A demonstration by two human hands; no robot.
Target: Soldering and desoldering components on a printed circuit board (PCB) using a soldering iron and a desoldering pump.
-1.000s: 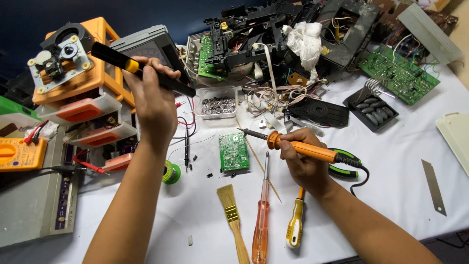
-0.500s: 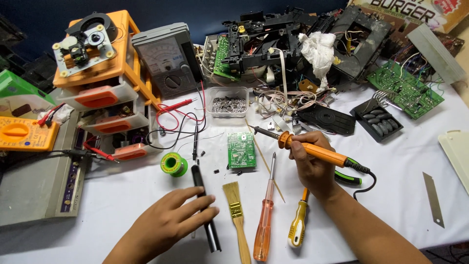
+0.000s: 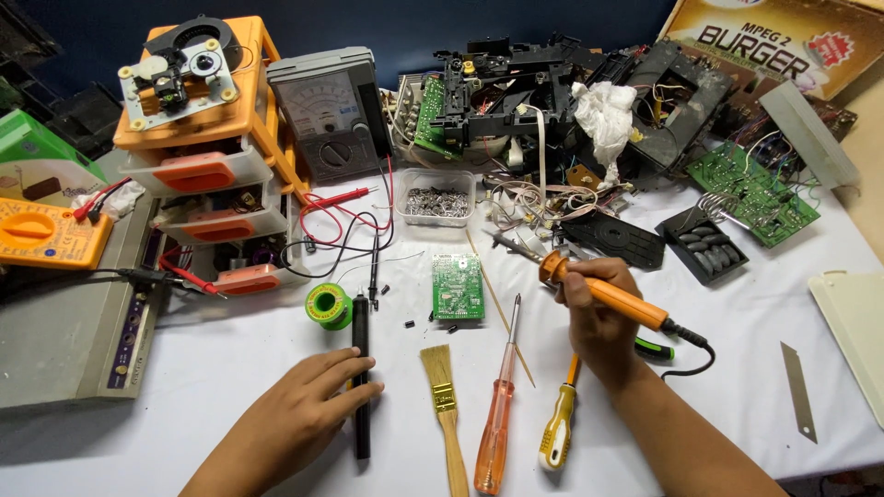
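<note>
Brown printed carton at tabletop's far right corner, green box at left edge, left hand fingers on black tool, right hand gripping orange soldering iron, dark blue wall behind.

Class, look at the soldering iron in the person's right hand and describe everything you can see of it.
The soldering iron has an orange handle, plastic by its look, with a wider orange collar at the front and a thin dark metal shaft and tip pointing up-left toward the loose wires. It is held tilted, tip higher in the picture, above the white table. The right hand wraps the handle, fingers curled over it. A black cord leaves the rear end and loops down onto the table. Whether it is hot cannot be told.
</note>
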